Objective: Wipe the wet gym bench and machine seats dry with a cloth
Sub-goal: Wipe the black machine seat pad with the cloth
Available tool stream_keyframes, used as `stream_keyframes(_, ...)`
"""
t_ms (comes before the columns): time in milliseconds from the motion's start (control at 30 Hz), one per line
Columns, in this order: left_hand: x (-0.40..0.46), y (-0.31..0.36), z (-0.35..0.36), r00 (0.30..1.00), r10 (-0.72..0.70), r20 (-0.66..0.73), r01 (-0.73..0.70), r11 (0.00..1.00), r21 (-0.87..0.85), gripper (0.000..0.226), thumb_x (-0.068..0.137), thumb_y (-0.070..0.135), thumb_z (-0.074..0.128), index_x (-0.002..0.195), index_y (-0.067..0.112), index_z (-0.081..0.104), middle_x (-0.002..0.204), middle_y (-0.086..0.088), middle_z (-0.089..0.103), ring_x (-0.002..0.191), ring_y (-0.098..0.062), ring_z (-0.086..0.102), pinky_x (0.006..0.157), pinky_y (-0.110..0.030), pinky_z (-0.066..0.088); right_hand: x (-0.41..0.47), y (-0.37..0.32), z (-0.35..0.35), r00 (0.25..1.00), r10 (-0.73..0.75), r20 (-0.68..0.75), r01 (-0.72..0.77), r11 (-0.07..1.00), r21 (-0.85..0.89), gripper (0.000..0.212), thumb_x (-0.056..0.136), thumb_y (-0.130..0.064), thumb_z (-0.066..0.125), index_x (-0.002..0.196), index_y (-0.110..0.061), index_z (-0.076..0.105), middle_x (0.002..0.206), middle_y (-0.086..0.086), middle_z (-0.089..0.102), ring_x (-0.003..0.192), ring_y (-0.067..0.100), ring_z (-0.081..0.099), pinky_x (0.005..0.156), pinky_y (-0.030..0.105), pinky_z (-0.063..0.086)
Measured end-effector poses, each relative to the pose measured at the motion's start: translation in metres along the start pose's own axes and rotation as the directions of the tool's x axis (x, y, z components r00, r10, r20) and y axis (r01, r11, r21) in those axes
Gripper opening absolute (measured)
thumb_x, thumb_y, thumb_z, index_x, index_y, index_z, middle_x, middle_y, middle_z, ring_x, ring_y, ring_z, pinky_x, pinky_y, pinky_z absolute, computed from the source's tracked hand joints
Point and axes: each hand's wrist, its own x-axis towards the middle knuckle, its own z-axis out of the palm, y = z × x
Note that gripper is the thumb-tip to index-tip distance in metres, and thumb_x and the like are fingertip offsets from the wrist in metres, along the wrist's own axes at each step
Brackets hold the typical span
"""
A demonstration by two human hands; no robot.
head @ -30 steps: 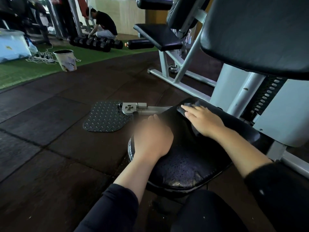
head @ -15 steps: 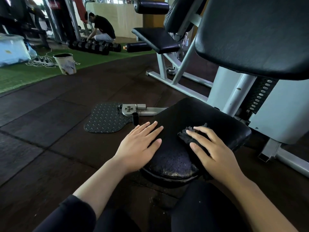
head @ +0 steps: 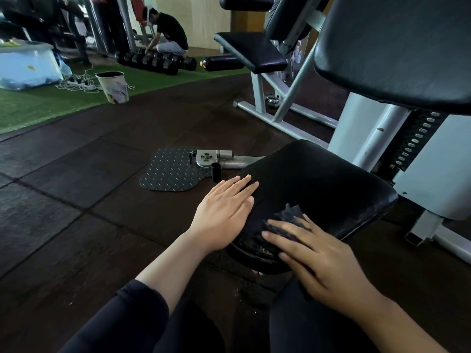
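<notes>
A low black machine seat sits in front of me, with water drops still showing on its near edge. My right hand presses a dark crumpled cloth flat against the seat's near right part; most of the cloth is hidden under my fingers. My left hand lies flat, fingers together, on the seat's left edge and holds nothing. A large black back pad overhangs the seat at upper right.
A diamond-plate footplate with a metal pivot lies on the rubber floor left of the seat. Another bench on a white frame stands behind. On the green turf are a bucket, dumbbells and a crouching person.
My right hand has dragged the cloth from the seat's far end to its near edge. My left hand has opened flat on the left edge. The view has pulled back slightly.
</notes>
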Motion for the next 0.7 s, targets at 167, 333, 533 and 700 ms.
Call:
stream_keyframes(167,0.001,0.000,0.000,1.000,0.006,-0.008,-0.006,1.000,0.021,0.044,0.105,0.034,0.025,0.149,0.034,0.030,0.159,0.015,0.019,0.146,0.000,0.008,0.115,-0.015,-0.007,-0.017,0.050,-0.017,0.996,0.065,0.062,-0.067,0.997,0.030,0.037,0.098,-0.032,0.040,0.133,-0.030,0.051,0.140,-0.012,0.048,0.131,0.010,0.043,0.116,0.032,0.024)
stream_keyframes(333,0.006,-0.001,0.001,1.000,-0.002,-0.013,0.003,1.000,0.019,0.044,0.105,0.033,0.026,0.149,0.034,0.031,0.158,0.016,0.020,0.146,-0.001,0.009,0.116,-0.017,-0.004,0.011,0.057,-0.017,0.969,0.240,0.056,-0.245,0.965,0.094,0.038,0.096,-0.039,0.038,0.130,-0.036,0.052,0.134,-0.018,0.052,0.129,0.001,0.043,0.115,0.032,0.024)
stream_keyframes(533,0.002,-0.001,0.002,1.000,0.009,-0.010,-0.009,1.000,0.023,0.059,0.093,0.042,0.015,0.149,0.033,0.032,0.158,0.013,0.023,0.146,-0.003,0.013,0.114,-0.014,-0.006,0.020,-0.006,0.006,0.992,-0.013,0.125,0.014,1.000,-0.009,0.038,0.099,-0.034,0.033,0.133,-0.030,0.051,0.140,-0.007,0.049,0.131,0.015,0.043,0.114,0.035,0.024)
stream_keyframes(700,0.000,0.002,0.002,1.000,-0.003,-0.026,0.004,0.999,0.036,0.060,0.093,0.042,0.014,0.149,0.033,0.032,0.158,0.013,0.022,0.146,-0.002,0.011,0.113,-0.014,-0.007,-0.011,0.011,-0.015,0.970,-0.164,0.181,0.148,0.984,0.101,0.038,0.100,-0.025,0.035,0.134,-0.032,0.050,0.146,-0.012,0.041,0.139,0.014,0.031,0.116,0.035,0.023)
